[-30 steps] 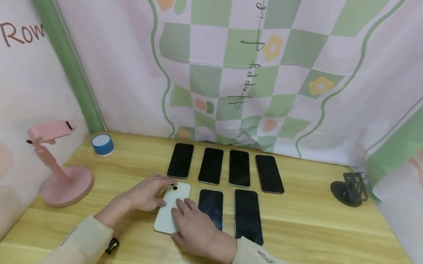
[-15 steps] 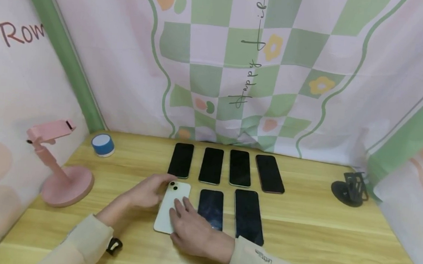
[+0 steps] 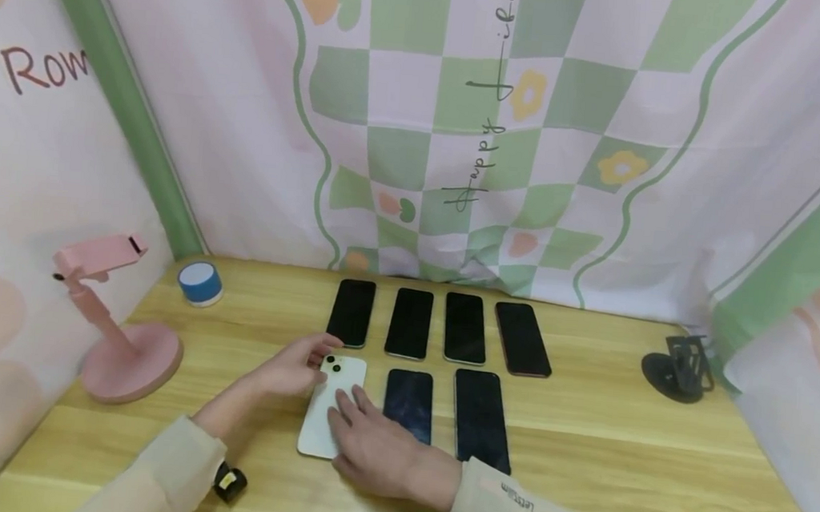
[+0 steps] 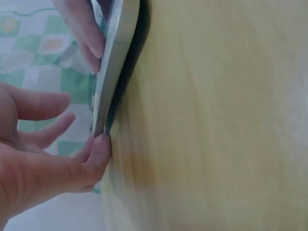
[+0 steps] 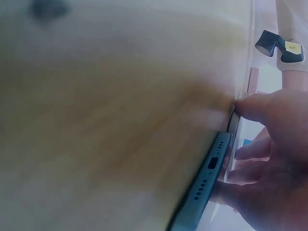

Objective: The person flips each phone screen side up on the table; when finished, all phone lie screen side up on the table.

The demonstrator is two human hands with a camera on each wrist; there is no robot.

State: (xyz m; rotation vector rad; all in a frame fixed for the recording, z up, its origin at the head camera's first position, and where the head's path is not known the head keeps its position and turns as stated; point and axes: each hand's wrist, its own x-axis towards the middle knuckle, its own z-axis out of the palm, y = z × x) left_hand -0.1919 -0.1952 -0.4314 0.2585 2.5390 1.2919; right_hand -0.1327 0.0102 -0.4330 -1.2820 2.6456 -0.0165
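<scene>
A white smartphone point(image 3: 328, 410) lies back up on the wooden table, its camera lenses at the upper left. At its upper left corner, my left hand point(image 3: 290, 369) pinches with the fingertips; the left wrist view shows that corner of the smartphone point(image 4: 114, 72) between thumb and finger, other fingers raised. My right hand point(image 3: 383, 451) rests on the lower right of the back, fingers extended and thumb by the edge. The port end of the smartphone point(image 5: 207, 175) faces the right wrist camera. Right of it lie a dark-screened phone point(image 3: 409, 397) and a larger one point(image 3: 481, 418), partly behind my right hand and sleeve.
A back row of several black-screened phones begins with a phone point(image 3: 351, 313) at the left and ends with a red-edged phone point(image 3: 523, 338). A pink stand point(image 3: 130, 362) and blue-and-white round container point(image 3: 200, 283) are left, a black stand point(image 3: 671, 373) right. A patterned curtain point(image 3: 463, 132) hangs behind.
The white smartphone's lens end has shifted slightly left, turning it a little. My left fingers have shifted at its upper left corner; my right hand stays on its back.
</scene>
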